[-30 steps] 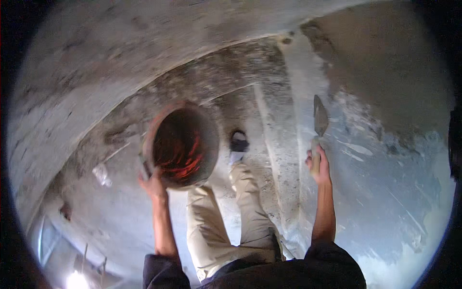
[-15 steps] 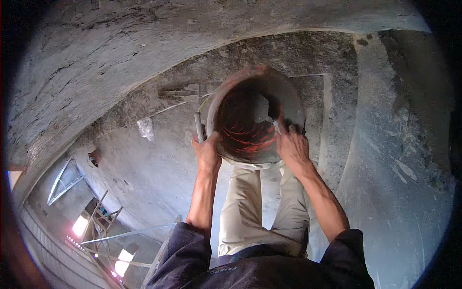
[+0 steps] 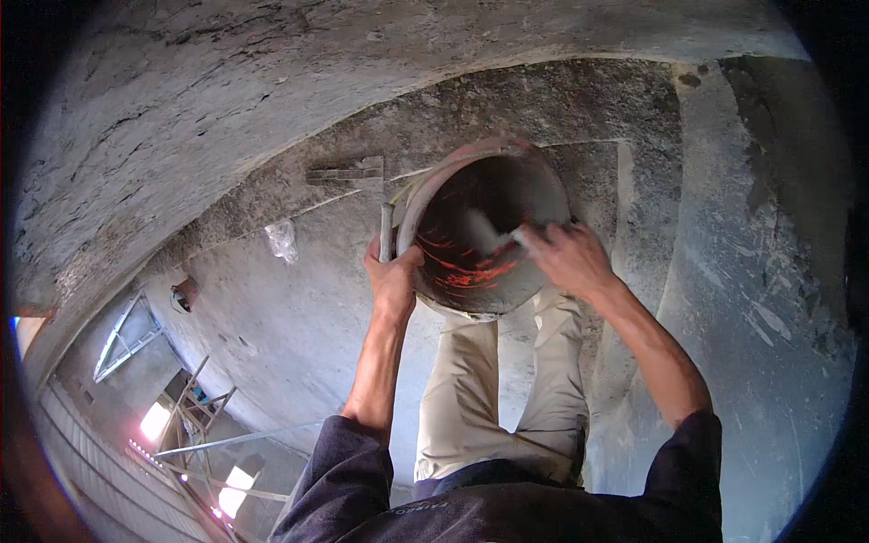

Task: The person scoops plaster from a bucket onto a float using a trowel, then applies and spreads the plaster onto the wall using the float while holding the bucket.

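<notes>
A round bucket [image 3: 425, 213], its inside dark with orange-red streaks and its rim crusted grey, is tipped with its mouth toward me. My left hand [image 3: 393, 276] is closed on the bucket's left rim. A pale rod-like handle [image 3: 386, 233] stands up at that hand's thumb; what it belongs to is hidden. At the right rim my right hand [image 3: 572, 261] is closed round the pale handle of a trowel [image 3: 484, 229]. The trowel's grey blade reaches inside the bucket, blurred by motion. How much material lies in the bucket cannot be made out.
A flat grey tool [image 3: 348, 172] lies beyond the bucket to the left. Crumpled clear plastic [image 3: 282, 241] and a small dark round object [image 3: 184, 294] lie further left. Wooden scaffolding [image 3: 195, 407] stands at lower left. A rough grey wall [image 3: 226, 100] curves across the top.
The bucket has tilted and shifted slightly right. My right hand has moved right and outward, with the trowel blade swept across the inside. My left hand keeps its hold on the rim.
</notes>
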The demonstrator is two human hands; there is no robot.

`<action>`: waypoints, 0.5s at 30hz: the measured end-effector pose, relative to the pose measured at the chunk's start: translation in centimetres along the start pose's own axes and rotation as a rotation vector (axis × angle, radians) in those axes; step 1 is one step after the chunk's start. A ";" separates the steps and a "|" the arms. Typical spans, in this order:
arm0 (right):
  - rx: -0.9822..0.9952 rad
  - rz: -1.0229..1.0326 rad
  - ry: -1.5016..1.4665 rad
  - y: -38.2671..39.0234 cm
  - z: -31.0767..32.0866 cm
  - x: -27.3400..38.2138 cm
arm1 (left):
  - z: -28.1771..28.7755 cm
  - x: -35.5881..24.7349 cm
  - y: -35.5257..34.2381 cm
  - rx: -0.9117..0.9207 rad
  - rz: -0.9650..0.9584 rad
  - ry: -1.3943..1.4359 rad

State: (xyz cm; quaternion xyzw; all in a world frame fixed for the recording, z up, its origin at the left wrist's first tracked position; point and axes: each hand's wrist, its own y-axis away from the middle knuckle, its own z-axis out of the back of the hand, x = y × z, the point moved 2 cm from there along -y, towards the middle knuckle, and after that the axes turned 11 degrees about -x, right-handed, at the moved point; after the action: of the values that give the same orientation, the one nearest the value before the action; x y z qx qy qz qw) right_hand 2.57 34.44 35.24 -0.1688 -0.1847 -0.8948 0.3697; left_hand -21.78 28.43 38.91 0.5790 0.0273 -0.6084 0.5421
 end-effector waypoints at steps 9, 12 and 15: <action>-0.164 -0.058 0.050 -0.2 -1.8 -0.7 | 0.9 -0.4 -0.7 0.055 0.097 0.270; -0.186 0.007 -0.018 0.1 -2.4 0.0 | 0.9 -0.6 -0.8 0.105 0.052 0.263; -0.181 0.159 -0.056 0.5 -2.4 0.9 | 0.8 -0.1 -0.6 0.097 0.039 0.133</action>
State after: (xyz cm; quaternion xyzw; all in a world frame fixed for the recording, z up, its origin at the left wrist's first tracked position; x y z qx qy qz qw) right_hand 1.92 32.51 33.60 -0.2407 -0.0995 -0.8707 0.4173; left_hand -22.78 28.18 38.91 0.6441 0.0226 -0.5584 0.5223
